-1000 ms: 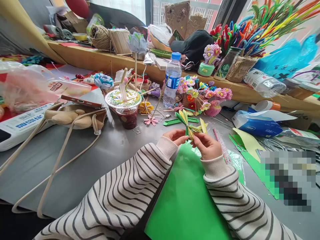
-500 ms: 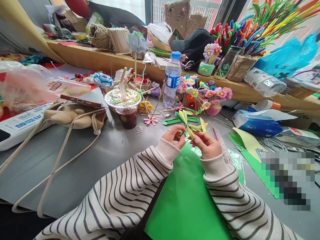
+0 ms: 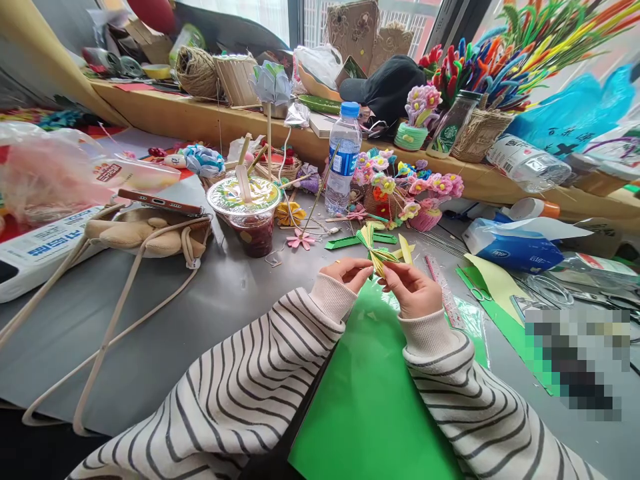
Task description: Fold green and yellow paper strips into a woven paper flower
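A pleated yellow-and-green folded paper piece (image 3: 371,241) is pinched between my two hands above the table. My left hand (image 3: 349,272) is closed on its left side, fingertips near its gathered middle. From the right, my right hand (image 3: 413,288) grips it between thumb and fingers. Part of the piece is hidden behind the fingertips. Below my hands lies a shiny green sheet (image 3: 380,387). Just beyond are green paper strips (image 3: 345,243) and a yellow paper strip (image 3: 405,249).
A lidded cup of dark drink (image 3: 257,230) and a water bottle (image 3: 344,160) stand behind my hands. At left lies a beige bag (image 3: 145,230) with a phone (image 3: 160,202) on it. Scissors (image 3: 480,292), a ruler (image 3: 444,290) and a blue tissue pack (image 3: 513,245) are at right.
My left hand has shifted its fingers closer to the paper's middle, beside my right hand. The piece's pleats have turned and now fan upward and to the right.
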### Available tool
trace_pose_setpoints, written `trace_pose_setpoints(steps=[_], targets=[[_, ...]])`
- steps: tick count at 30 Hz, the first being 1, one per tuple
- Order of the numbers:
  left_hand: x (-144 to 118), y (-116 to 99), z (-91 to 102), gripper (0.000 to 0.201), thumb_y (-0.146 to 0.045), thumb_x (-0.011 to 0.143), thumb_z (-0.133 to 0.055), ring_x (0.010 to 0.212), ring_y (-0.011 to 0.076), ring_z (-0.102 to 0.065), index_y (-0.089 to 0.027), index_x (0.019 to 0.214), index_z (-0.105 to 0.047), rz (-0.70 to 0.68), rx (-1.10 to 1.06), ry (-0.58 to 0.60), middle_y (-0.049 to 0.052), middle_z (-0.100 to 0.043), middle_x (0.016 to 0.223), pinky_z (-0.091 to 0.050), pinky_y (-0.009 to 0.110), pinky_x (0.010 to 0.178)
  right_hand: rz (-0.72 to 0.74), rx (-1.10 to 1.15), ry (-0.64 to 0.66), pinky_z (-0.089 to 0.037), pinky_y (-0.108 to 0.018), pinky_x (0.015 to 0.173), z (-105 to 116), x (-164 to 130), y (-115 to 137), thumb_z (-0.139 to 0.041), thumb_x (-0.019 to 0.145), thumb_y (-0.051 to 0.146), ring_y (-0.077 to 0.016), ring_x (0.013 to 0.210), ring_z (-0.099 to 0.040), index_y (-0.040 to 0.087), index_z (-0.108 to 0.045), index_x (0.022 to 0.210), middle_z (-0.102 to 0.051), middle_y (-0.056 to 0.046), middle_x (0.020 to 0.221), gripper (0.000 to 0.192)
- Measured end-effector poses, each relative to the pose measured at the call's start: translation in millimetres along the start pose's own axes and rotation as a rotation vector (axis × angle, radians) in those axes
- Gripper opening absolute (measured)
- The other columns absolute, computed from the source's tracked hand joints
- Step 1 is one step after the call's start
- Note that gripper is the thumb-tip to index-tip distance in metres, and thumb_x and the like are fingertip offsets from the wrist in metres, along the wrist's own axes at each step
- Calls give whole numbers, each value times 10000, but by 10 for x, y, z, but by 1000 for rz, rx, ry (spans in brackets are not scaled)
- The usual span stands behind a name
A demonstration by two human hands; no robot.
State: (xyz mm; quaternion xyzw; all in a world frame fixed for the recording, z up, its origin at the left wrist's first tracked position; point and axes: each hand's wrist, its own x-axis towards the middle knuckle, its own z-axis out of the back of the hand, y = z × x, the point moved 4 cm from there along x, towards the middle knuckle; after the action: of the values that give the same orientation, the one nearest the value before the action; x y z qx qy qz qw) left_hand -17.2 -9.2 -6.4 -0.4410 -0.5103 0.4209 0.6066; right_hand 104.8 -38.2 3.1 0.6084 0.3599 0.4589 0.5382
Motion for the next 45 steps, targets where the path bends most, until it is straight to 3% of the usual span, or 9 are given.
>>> trace_pose_setpoints(steps=[4, 13, 19, 24, 32, 38, 45], targets=[[3, 29, -3, 248, -333, 666, -546, 684, 147, -600, -128, 782, -625, 58, -59, -16, 76, -647, 752, -487, 274, 667, 155, -168, 25, -500, -259, 510, 5, 3, 1, -581, 641, 312, -127, 536, -589, 151, -605, 789, -644, -32, 649, 219], [-9, 56, -45, 162, -217, 539, -648, 621, 122, -578, -110, 640, -581, 322, -251, -34, 45, -627, 648, -463, 249, 623, 761, -746, -30, -483, -229, 535, -45, -82, 181, -502, 684, 133, -109, 523, -563, 145, -586, 824, -628, -31, 658, 164], [-1, 151, -56, 179, -272, 548, -646, 543, 92, -524, -110, 571, -572, 397, -168, -25, 8, -571, 550, -446, 243, 605, 1019, -938, -21, -477, -233, 618, -103, -138, 252, -498, 706, 106, -137, 649, -591, 120, -580, 835, -647, -54, 710, 154], [20, 215, -94, 210, -297, 552, -645, 579, 96, -530, -110, 620, -577, 366, -239, 34, 6, -565, 573, -450, 255, 646, 1069, -989, -49, -470, -237, 638, -151, -185, 322, -492, 721, 102, -145, 659, -599, 112, -590, 821, -653, -63, 702, 140], [49, 99, -53, 243, -288, 512, -674, 677, 119, -554, -127, 679, -602, 338, -355, 113, 23, -598, 689, -447, 262, 676, 1033, -927, -20, -457, -258, 708, -106, -178, 291, -442, 769, 133, -148, 743, -598, 171, -566, 939, -653, -55, 813, 213], [55, 74, -39, 278, -316, 482, -690, 718, 120, -554, -130, 674, -617, 372, -463, 139, 38, -594, 787, -460, 259, 682, 1046, -945, 15, -467, -255, 702, -42, -154, 298, -486, 764, 171, -150, 737, -603, 177, -584, 925, -659, -46, 818, 189], [71, 144, -23, 230, -300, 567, -636, 849, 172, -526, -144, 735, -627, 188, -276, 166, 60, -568, 861, -466, 271, 682, 1154, -994, 67, -486, -260, 657, -62, -162, 382, -489, 748, 142, -160, 709, -604, 157, -611, 905, -660, -67, 791, 199]])
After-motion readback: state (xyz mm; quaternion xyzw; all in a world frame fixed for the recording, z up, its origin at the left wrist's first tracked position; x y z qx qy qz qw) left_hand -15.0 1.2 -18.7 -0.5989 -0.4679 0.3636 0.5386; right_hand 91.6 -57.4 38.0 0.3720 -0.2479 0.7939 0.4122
